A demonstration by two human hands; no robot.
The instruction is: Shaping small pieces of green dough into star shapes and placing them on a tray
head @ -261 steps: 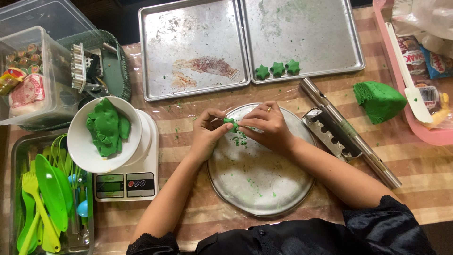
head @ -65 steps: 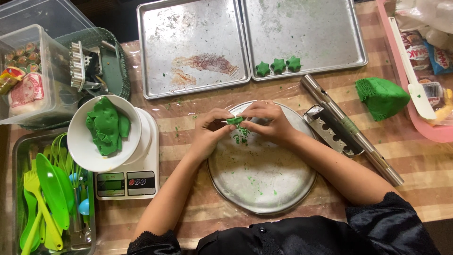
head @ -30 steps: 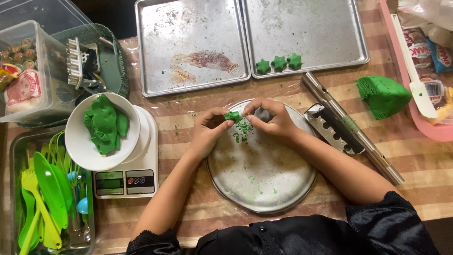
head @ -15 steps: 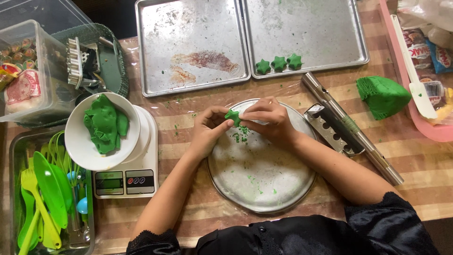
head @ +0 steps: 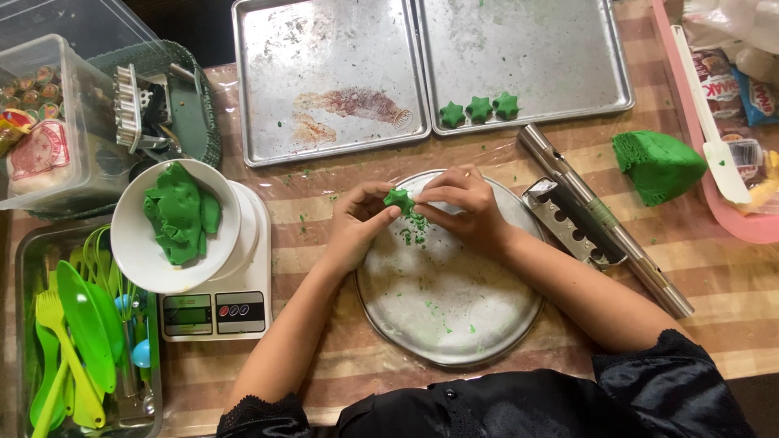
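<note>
- Right at the middle of the frame, a small green star of dough sits pinched between the fingers of both hands, held just over the upper edge of a round metal plate.
- The left hand comes in from the lower left; its fingers are narrow, closed on the left side of the star.
- The right hand comes in from the lower right; its fingers curl down and close on the star's right side, hiding part of it.
- Green crumbs lie scattered on the plate just below the star.
- Above, in the upper half of the frame, two metal baking trays lie side by side: the left tray has a brown stain, the right tray carries three finished green stars in a row near its lower left corner.
- Right of the plate, a metal tube press lies slanted on the striped tabletop, beside a perforated metal piece.
- Further right sits a green dough lump.
- At the left, a white bowl with green dough stands on a kitchen scale.
- At the lower left corner, a clear tub holds green plastic utensils.
</note>
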